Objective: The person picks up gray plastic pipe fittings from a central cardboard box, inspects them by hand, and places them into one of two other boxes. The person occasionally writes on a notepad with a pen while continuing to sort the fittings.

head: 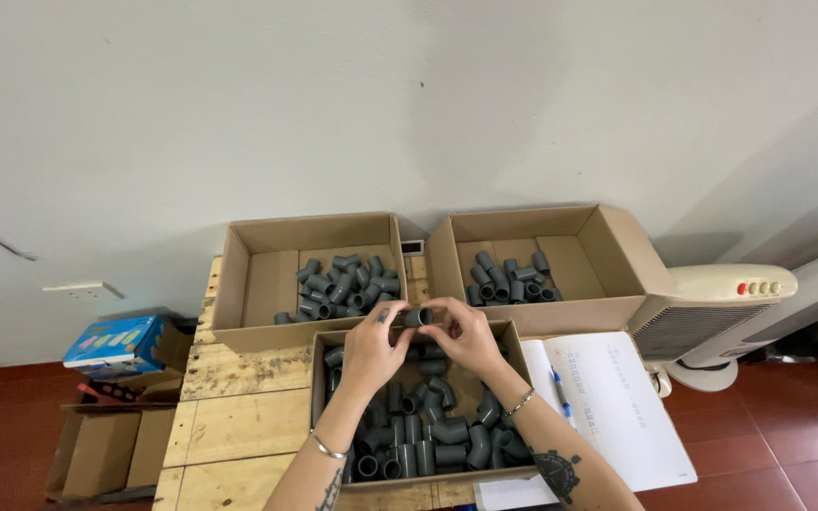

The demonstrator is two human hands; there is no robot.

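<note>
We see both hands raised over the near cardboard box (322, 378), which is full of grey pipe elbows (428, 440). The left hand (371, 348) and the right hand (466, 333) meet on one grey fitting (417, 317), fingertips pinched on its two ends; it may be two pieces pressed together, though we cannot tell. Behind that box stand a left box (239, 274) and a right box (617, 251), each holding fittings. Right of it lie an open notebook (617, 397) and a blue pen (560, 393).
</note>
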